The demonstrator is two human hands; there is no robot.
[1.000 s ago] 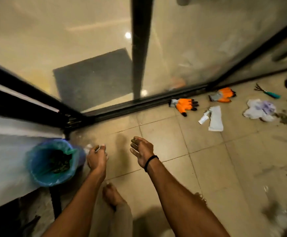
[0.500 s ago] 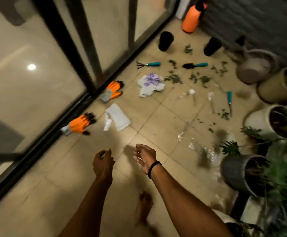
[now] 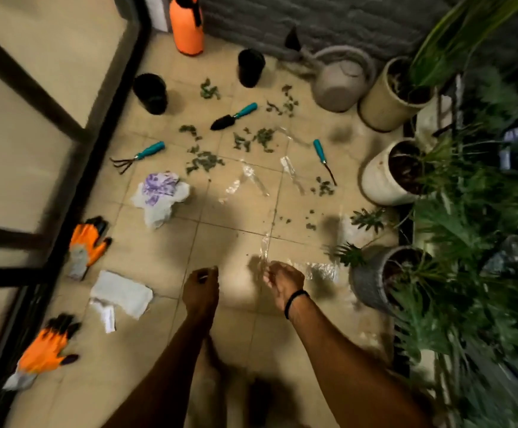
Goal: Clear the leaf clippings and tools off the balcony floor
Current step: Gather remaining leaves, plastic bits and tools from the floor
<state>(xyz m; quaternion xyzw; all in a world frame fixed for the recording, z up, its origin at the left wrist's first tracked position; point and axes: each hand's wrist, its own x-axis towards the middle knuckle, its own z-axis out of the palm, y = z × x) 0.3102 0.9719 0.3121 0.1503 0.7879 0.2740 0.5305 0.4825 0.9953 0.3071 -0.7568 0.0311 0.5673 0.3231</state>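
Observation:
Green leaf clippings (image 3: 205,160) lie scattered over the tiled floor, with more clippings (image 3: 263,137) further back. Among them lie three teal-handled tools: a black trowel (image 3: 234,115), a hand rake (image 3: 138,156) and a thin weeder (image 3: 322,156). My left hand (image 3: 200,287) hovers over the floor in the near middle with curled fingers; I cannot make out whether it holds anything. My right hand (image 3: 284,279), with a black wristband, hangs beside it with relaxed fingers, above a strip of clear plastic (image 3: 319,268).
Two orange gloves (image 3: 87,242) (image 3: 46,350), a white cloth (image 3: 121,293) and a crumpled purple-white rag (image 3: 158,193) lie near the glass door on the left. An orange sprayer (image 3: 186,24), black pots (image 3: 151,92), a grey watering can (image 3: 341,78) and planted pots (image 3: 384,174) line the back and right.
The view has swung right, away from the blue-lined bin by the door, onto the littered floor. Both hands stay out in front, held about as before.

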